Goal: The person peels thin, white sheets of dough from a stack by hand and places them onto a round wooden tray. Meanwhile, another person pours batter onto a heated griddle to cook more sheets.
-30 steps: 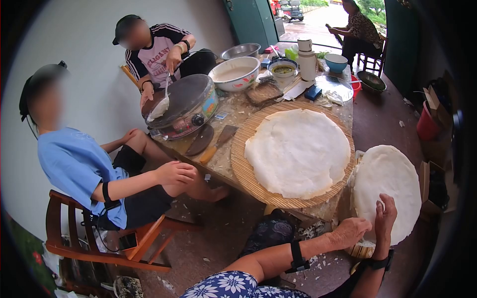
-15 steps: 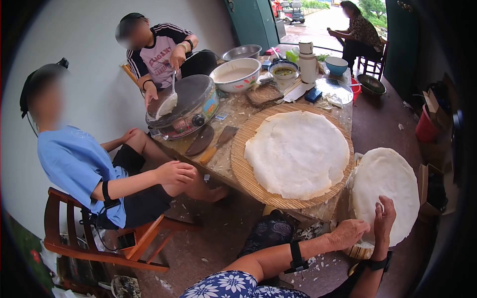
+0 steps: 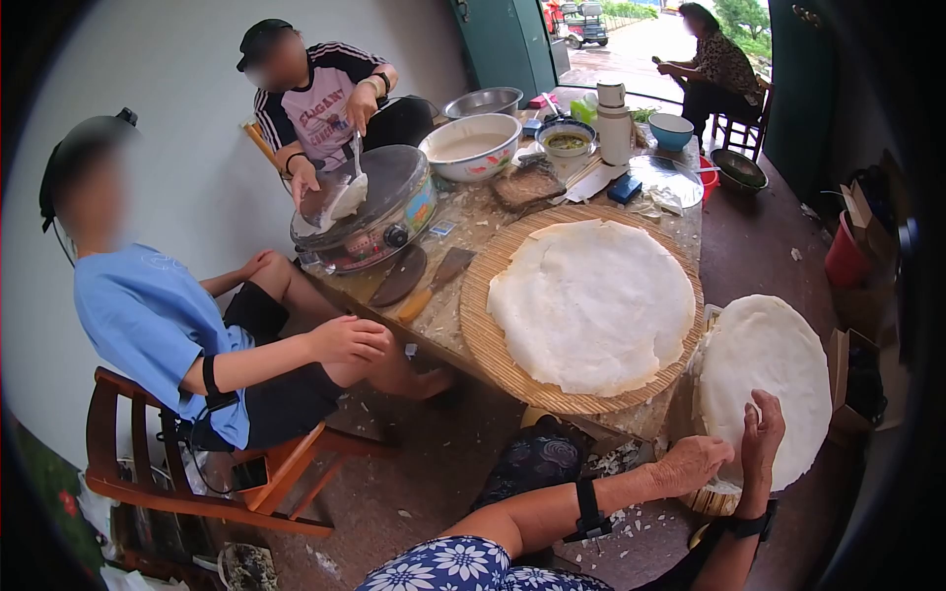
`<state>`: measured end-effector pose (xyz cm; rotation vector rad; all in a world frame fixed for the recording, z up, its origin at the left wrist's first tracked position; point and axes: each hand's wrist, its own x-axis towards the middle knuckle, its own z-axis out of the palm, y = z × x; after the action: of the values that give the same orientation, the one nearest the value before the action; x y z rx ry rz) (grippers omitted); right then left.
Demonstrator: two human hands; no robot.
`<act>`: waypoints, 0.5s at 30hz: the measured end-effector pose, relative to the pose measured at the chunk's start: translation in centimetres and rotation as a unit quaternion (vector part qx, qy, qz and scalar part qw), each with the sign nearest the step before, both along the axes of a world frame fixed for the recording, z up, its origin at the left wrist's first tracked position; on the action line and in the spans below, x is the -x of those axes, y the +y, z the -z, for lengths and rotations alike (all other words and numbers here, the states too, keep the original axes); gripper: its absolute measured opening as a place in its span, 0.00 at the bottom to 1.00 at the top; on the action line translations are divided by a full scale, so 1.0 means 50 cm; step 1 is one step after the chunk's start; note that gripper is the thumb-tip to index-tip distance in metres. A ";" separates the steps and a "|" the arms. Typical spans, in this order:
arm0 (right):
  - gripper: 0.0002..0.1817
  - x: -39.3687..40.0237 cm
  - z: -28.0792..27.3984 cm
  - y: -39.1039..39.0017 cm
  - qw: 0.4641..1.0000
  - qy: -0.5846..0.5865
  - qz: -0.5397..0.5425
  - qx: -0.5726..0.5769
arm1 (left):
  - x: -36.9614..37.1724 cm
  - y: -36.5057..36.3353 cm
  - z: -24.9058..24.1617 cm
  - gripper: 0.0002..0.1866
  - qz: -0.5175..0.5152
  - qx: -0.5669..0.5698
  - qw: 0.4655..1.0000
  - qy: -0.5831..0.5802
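A stack of thin white round pancakes lies at the right, on a woven base that shows at its lower edge. My left hand is over the stack's near left edge, fingers pinched together; what is between them is too small to make out. Close beside it, my right hand is raised over the pancakes, fingers stretched upward and slightly bent. Another large thin pancake is spread on a round woven mat on the table.
Across the table, a person spreads batter with a spatula on a round electric griddle. A batter basin, a knife and a thermos stand or lie there. Another person sits at the left.
Across the table, the person's spatula has shifted slightly right on the griddle. My hands stay in nearly the same place over the pancake stack.
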<state>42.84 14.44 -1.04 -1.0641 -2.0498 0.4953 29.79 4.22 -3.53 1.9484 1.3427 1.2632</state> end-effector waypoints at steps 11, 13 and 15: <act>0.13 0.001 0.000 0.000 1.000 -0.007 0.004 -0.002 | 0.000 0.001 0.002 0.03 0.005 0.003 1.000 0.010; 0.13 0.000 0.002 0.001 1.000 -0.002 0.004 -0.001 | -0.001 0.000 0.002 0.03 0.005 0.002 1.000 0.008; 0.13 0.001 0.001 -0.001 1.000 -0.002 0.005 0.001 | -0.002 0.000 0.004 0.03 0.005 0.000 1.000 0.009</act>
<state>42.79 14.40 -1.07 -1.0782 -2.0465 0.4907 29.87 4.21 -3.74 1.9699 1.3400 1.2441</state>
